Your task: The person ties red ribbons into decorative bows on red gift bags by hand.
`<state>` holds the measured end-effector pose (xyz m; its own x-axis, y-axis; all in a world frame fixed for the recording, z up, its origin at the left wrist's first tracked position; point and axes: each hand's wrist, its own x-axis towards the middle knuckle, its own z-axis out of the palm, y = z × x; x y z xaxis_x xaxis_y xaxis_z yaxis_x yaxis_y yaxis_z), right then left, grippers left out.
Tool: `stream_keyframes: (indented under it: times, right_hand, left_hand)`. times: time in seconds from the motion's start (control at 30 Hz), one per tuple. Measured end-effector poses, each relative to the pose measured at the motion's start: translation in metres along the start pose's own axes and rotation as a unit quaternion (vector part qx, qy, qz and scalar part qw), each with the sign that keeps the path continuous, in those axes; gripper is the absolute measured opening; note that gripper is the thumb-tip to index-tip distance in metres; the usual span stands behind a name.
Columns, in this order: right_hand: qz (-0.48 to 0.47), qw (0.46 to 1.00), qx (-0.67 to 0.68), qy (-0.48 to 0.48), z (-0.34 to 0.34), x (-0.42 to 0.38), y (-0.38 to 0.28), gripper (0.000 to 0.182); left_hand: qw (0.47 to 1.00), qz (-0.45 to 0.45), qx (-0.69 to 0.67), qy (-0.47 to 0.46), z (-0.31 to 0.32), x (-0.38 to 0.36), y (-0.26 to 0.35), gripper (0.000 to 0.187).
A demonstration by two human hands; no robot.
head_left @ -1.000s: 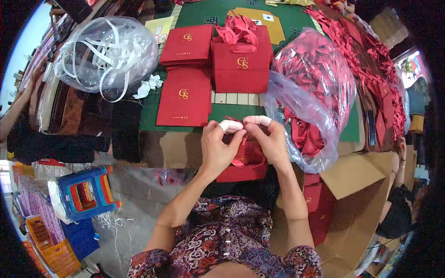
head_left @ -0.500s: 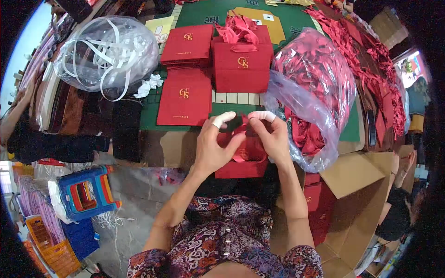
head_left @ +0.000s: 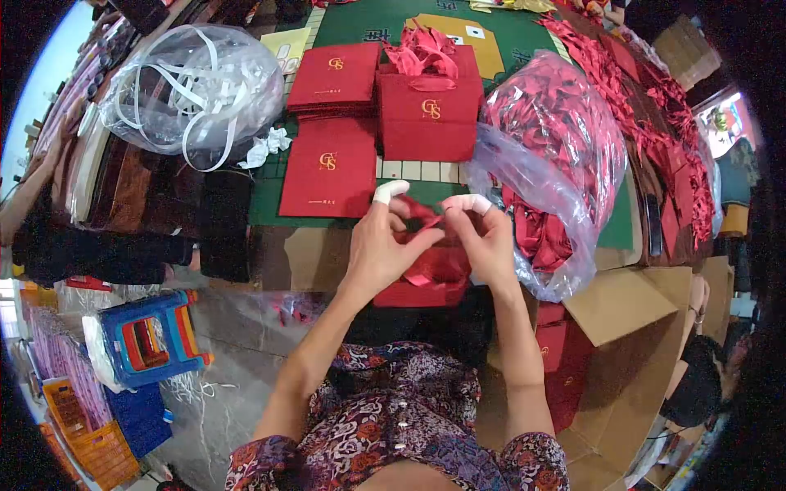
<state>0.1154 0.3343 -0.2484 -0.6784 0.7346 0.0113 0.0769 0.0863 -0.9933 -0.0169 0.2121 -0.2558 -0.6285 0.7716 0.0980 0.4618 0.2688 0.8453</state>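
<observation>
A red ribbon (head_left: 424, 214) runs between my two hands, partly smeared by motion. My left hand (head_left: 375, 250) has a white-wrapped index finger raised, and its thumb and other fingers close round the ribbon. In a pinch of thumb and wrapped forefinger, my right hand (head_left: 485, 245) grips the ribbon's other side. Just below both hands is a red paper bag (head_left: 419, 295), partly covered by them. Beyond them, a stack of flat red bags (head_left: 327, 172) with gold lettering lies on the green table, beside upright red bags (head_left: 430, 123) with loose ribbon on top.
A clear plastic sack of red ribbons (head_left: 557, 139) bulges at my right, and a bag of white straps (head_left: 196, 98) lies at left. An open cardboard box (head_left: 626, 352) holding red bags stands low right. Blue and orange stools (head_left: 151, 340) are at lower left.
My left hand has risen slightly, its wrapped finger lifting higher. The ribbon between my hands has shifted and twisted. My right hand stays almost in place.
</observation>
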Motion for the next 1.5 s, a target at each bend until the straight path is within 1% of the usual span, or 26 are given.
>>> stream_keyframes:
  times: [0.03, 0.07, 0.1, 0.17, 0.2, 0.27, 0.37, 0.5, 0.57, 0.63, 0.73, 0.83, 0.9, 0.97, 1.0, 1.03, 1.07, 1.1, 1.17, 1.23, 1.27, 1.3, 1.37, 1.4, 1.43, 1.5]
  right_hand:
    - [0.006, 1.000, -0.002, 0.012, -0.003, 0.002, 0.003, 0.014]
    - [-0.006, 0.999, -0.036, 0.028, -0.006, 0.002, 0.004, 0.014]
    - [-0.006, 0.999, -0.035, 0.028, -0.008, 0.003, 0.003, 0.014]
    - [0.012, 0.999, 0.021, 0.041, -0.012, 0.004, 0.001, 0.014]
    - [-0.002, 0.998, 0.046, 0.042, -0.011, 0.006, 0.003, 0.015]
    - [-0.005, 0.998, 0.046, 0.051, -0.013, 0.008, 0.008, 0.015]
    - [0.000, 0.997, 0.039, 0.063, -0.011, 0.011, 0.004, 0.015]
    - [0.002, 0.998, -0.004, 0.058, -0.014, 0.024, -0.002, 0.016]
    - [-0.081, 0.993, 0.003, 0.089, -0.019, 0.040, -0.006, 0.017]
    - [-0.037, 0.994, -0.006, 0.098, -0.027, 0.052, -0.011, 0.017]
    - [-0.043, 0.995, 0.016, 0.091, -0.024, 0.057, -0.007, 0.016]
    - [-0.045, 0.995, 0.009, 0.093, -0.022, 0.056, -0.007, 0.017]
    - [-0.054, 0.996, -0.008, 0.068, -0.028, 0.052, -0.005, 0.025]
    - [-0.039, 0.991, 0.080, 0.100, -0.026, 0.041, -0.014, 0.033]
    - [-0.056, 0.996, 0.019, 0.069, -0.033, 0.035, -0.011, 0.038]
    - [-0.059, 0.996, 0.019, 0.070, -0.033, 0.030, -0.011, 0.038]
    - [-0.076, 0.992, 0.028, 0.093, -0.031, 0.023, -0.012, 0.037]
    - [-0.094, 0.988, 0.036, 0.116, -0.029, 0.017, -0.013, 0.037]
    - [-0.097, 0.984, 0.059, 0.134, -0.025, 0.004, -0.016, 0.034]
    - [-0.118, 0.982, -0.078, 0.123, -0.025, -0.003, -0.012, 0.028]
    - [-0.129, 0.981, -0.081, 0.122, -0.020, -0.005, -0.014, 0.023]
    - [-0.149, 0.971, -0.136, 0.125, -0.017, -0.005, -0.017, 0.022]
    - [-0.155, 0.959, -0.207, 0.118, -0.010, -0.003, -0.020, 0.026]
    - [-0.208, 0.934, -0.269, 0.111, -0.008, 0.002, -0.008, 0.033]
    - [-0.211, 0.935, -0.265, 0.107, -0.003, 0.006, -0.001, 0.033]
    - [-0.269, 0.889, -0.358, 0.099, 0.005, 0.012, 0.006, 0.042]
  left_hand:
    - [0.997, 0.064, -0.034, 0.021, -0.004, -0.004, 0.000, 0.078]
    - [0.998, 0.055, -0.020, 0.008, -0.011, -0.009, 0.002, 0.085]
    - [0.994, 0.046, -0.098, 0.028, -0.009, -0.014, -0.004, 0.081]
    - [0.987, -0.050, -0.153, -0.015, -0.015, -0.027, -0.011, 0.080]
    - [0.987, -0.049, -0.152, -0.016, -0.010, -0.033, -0.021, 0.080]
    - [0.964, -0.016, -0.251, -0.090, 0.003, -0.043, -0.046, 0.077]
    - [0.971, -0.014, -0.205, -0.123, -0.002, -0.052, -0.038, 0.076]
    - [0.985, -0.009, -0.129, -0.117, -0.010, -0.062, -0.025, 0.072]
    - [0.984, -0.002, -0.127, -0.126, -0.013, -0.071, -0.012, 0.073]
    - [0.984, 0.006, -0.122, -0.130, -0.015, -0.079, -0.009, 0.074]
    - [0.982, -0.045, -0.113, -0.144, -0.019, -0.083, -0.005, 0.074]
    - [0.978, -0.025, -0.161, -0.132, -0.022, -0.081, -0.007, 0.072]
    - [0.973, -0.028, -0.189, -0.127, -0.026, -0.073, -0.011, 0.070]
    - [0.968, -0.031, -0.218, -0.121, -0.029, -0.061, -0.009, 0.068]
    - [0.956, -0.046, -0.276, -0.089, -0.033, -0.052, -0.002, 0.066]
    - [0.939, -0.061, -0.333, -0.058, -0.035, -0.040, 0.002, 0.063]
    - [0.946, -0.021, -0.323, -0.029, -0.034, -0.027, -0.002, 0.061]
    - [0.938, -0.019, -0.345, 0.001, -0.038, -0.013, 0.010, 0.061]
    - [0.938, 0.060, -0.343, 0.011, -0.041, 0.025, 0.020, 0.063]
    - [0.932, 0.148, -0.329, 0.031, -0.024, 0.082, 0.008, 0.063]
    - [0.952, 0.154, -0.260, 0.044, -0.021, 0.093, 0.006, 0.060]
    - [0.945, 0.187, -0.258, 0.066, -0.006, 0.107, -0.010, 0.058]
    - [0.977, 0.159, -0.115, 0.089, -0.001, 0.110, -0.013, 0.060]
    - [0.981, 0.138, -0.100, 0.087, 0.002, 0.112, -0.014, 0.061]
    - [0.983, 0.123, -0.094, 0.098, 0.008, 0.113, -0.016, 0.061]
    - [0.990, 0.073, -0.075, 0.091, 0.014, 0.111, -0.019, 0.068]
